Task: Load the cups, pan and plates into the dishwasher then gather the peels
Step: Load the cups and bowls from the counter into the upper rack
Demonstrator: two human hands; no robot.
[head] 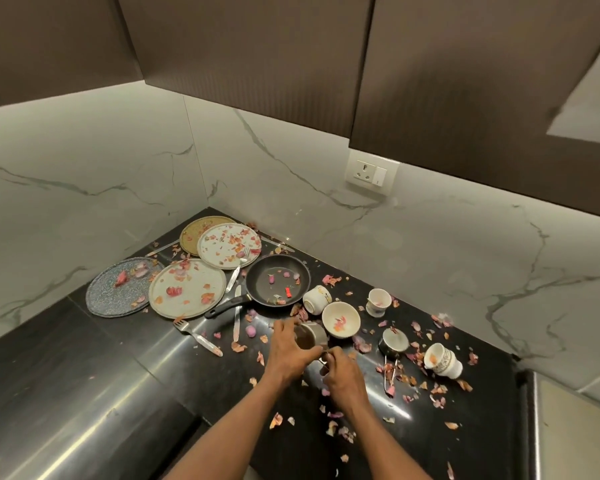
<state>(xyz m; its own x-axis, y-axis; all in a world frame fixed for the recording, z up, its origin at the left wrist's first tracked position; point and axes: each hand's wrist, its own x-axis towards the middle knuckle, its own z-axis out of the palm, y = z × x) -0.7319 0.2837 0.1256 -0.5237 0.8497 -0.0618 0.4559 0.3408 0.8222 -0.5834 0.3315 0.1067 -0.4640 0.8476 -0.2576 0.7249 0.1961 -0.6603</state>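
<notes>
Both hands meet on one steel cup (311, 336) lying tipped on the black counter (84, 341) — left hand (289, 344) wrapped round its body, right hand (340, 370) pinching its handle. Pan (278, 279) and four plates (187, 288) sit farther left — peels (404, 377) scattered everywhere.

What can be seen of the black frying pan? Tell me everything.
The black frying pan looks like dark non-stick metal, round, with a black handle pointing toward the lower left. It sits upright on the dark countertop, between the plates and the cups. Inside lie a few onion peels and a small red scrap. Its handle passes by a knife. Neither hand touches it.
</notes>
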